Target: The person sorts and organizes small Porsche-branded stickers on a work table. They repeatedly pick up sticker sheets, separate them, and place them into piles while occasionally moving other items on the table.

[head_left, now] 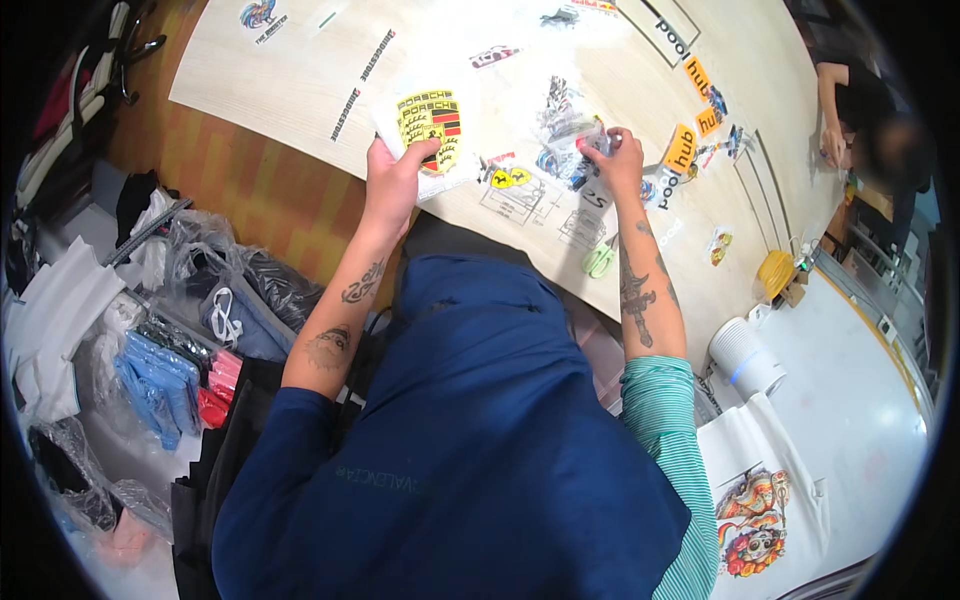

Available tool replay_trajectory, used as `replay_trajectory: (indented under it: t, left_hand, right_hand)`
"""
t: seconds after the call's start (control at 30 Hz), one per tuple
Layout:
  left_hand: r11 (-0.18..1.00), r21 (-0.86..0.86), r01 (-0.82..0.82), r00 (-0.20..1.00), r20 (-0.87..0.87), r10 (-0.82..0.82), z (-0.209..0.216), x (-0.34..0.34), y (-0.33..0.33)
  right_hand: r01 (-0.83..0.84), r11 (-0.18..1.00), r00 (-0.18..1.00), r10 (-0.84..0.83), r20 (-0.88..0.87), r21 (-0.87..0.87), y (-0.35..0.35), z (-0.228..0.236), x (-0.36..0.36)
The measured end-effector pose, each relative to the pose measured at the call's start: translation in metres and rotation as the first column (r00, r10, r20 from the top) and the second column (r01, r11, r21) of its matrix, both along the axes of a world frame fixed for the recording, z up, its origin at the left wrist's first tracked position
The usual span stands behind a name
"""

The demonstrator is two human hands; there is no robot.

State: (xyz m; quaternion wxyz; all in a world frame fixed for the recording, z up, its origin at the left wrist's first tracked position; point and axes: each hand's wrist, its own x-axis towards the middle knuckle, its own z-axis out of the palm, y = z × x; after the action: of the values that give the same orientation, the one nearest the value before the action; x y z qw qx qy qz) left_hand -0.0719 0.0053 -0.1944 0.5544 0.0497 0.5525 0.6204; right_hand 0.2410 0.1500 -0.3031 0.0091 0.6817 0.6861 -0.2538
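Head view: the left hand (397,182) pinches a white sheet (466,165) by its lower left side, the thumb pressed flat on the printed face and the other fingers hidden beneath. The sheet's yellow, red and black crest (428,112) lies ahead of and to the right of that grip, the thumb's tip reaching over its lower part. Sheet and hand are above the pale surface (300,70), close to its near edge.

The right hand (620,162) is farther in from the near edge. Its thumb and forefinger are drawn together and seem to pinch a printed clear film (575,160), though the gloss and clutter there make the exact hold hard to read. The film extends left of the fingertips.

Between the hands lie two small yellow shield decals (510,178). Green scissors (600,259) rest near the near edge, just left of the right forearm. Orange and black decals (680,148) lie right of the right hand, toward the surface's right edge, where a yellow roll (775,272) stands. Beyond that edge is a co-worker's arm (832,110). Left of the surface, below its near edge, are garments in clear plastic (265,285).
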Motion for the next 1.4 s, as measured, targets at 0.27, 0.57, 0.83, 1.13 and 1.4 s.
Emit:
replay_trajectory:
  t: [0.27, 0.57, 0.83, 1.13, 1.4]
  left_hand:
    - [0.993, 0.026, 0.118, 0.993, -0.035, -0.117, -0.01, 0.002, 0.017]
    - [0.911, -0.058, 0.409, 0.912, 0.069, -0.405, 0.006, 0.046, 0.03]
    - [0.904, 0.03, 0.426, 0.814, 0.423, -0.397, 0.038, 0.079, 0.031]
    - [0.922, 0.199, 0.331, 0.799, 0.461, -0.387, 0.062, 0.074, 0.015]
    - [0.827, 0.292, 0.481, 0.845, 0.097, -0.525, 0.081, 0.071, 0.001]
  right_hand:
    - [-0.075, 0.989, 0.994, 0.084, -0.067, 0.129, 0.01, -0.012, 0.029]
    - [0.346, 0.938, 0.508, -0.186, -0.841, 0.001, -0.056, 0.148, -0.041]
    - [-0.489, 0.756, 0.724, 0.63, -0.281, 0.435, -0.1, 0.21, -0.065]
    - [-0.352, 0.823, 0.61, 0.563, -0.558, 0.446, -0.105, 0.219, -0.054]
    - [0.062, 0.832, 0.684, 0.367, -0.631, 0.551, -0.116, 0.213, -0.066]
